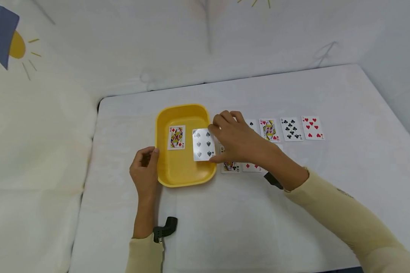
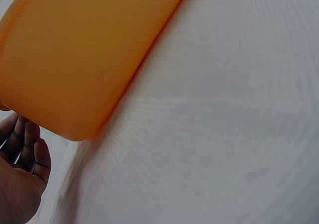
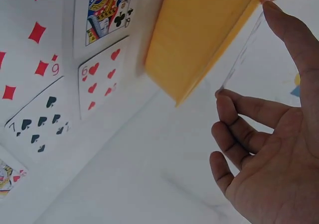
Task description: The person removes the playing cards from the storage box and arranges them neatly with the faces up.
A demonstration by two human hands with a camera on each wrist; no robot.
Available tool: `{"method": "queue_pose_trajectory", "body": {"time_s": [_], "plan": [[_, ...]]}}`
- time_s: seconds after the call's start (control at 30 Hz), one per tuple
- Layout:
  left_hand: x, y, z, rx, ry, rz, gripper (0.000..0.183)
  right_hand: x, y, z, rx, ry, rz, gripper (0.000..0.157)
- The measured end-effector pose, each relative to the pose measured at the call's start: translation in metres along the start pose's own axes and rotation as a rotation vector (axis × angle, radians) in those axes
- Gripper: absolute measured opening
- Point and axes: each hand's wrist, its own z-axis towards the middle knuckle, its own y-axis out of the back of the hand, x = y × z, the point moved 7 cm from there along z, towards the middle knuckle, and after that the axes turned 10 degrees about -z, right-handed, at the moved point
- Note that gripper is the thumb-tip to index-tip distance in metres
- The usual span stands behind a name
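My right hand [image 1: 237,140] pinches a six of spades [image 1: 202,146] by its right edge between thumb and fingers. That card hangs over the right part of a yellow tray [image 1: 184,178], face up; in the right wrist view it shows nearly edge-on. Flat inside the tray lies a queen of diamonds [image 1: 176,137]. At the tray's left rim, my left hand [image 1: 145,170] grips with curled fingers and thumb; the left wrist view has these fingers [image 2: 31,134] against the tray's outer wall.
Right of the tray, face-up cards lie in rows, partly hidden by my right arm: a queen of hearts [image 1: 269,131], an eight of clubs [image 1: 291,129], a seven of hearts [image 1: 312,128], a queen of clubs [image 1: 230,167] and a diamond card [image 1: 251,168]. White cloth walls [image 1: 123,45] border the table.
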Motion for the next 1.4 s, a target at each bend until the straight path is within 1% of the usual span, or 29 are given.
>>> {"method": "queue_pose_trajectory", "body": {"time_s": [0.1, 0.23, 0.47, 0.57, 0.77, 0.97, 1.23, 1.4], "plan": [[0.004, 0.001, 0.001, -0.001, -0.006, 0.006, 0.027, -0.007, 0.001, -0.010, -0.031, -0.005, 0.011, 0.088], [0.004, 0.002, 0.001, 0.000, -0.011, 0.008, 0.030, -0.017, 0.001, -0.025, -0.080, 0.001, 0.013, 0.084], [0.003, 0.004, 0.002, 0.000, -0.018, -0.001, 0.030, -0.034, -0.007, -0.051, -0.115, -0.003, 0.050, 0.081], [0.003, 0.004, 0.002, 0.002, -0.013, 0.005, 0.031, -0.040, -0.009, -0.061, -0.129, -0.002, 0.041, 0.081], [0.002, 0.005, 0.002, -0.004, -0.001, 0.017, 0.030, -0.050, -0.016, -0.080, -0.110, -0.044, 0.038, 0.083], [0.003, 0.006, 0.003, 0.000, 0.002, 0.013, 0.030, -0.060, -0.025, -0.098, -0.121, -0.075, 0.051, 0.082], [0.002, 0.010, 0.005, -0.001, -0.020, -0.001, 0.031, -0.069, -0.034, -0.114, -0.119, -0.101, 0.059, 0.080], [0.002, 0.012, 0.005, -0.004, -0.017, 0.005, 0.032, -0.076, -0.038, -0.124, -0.106, -0.120, 0.076, 0.079]]}}
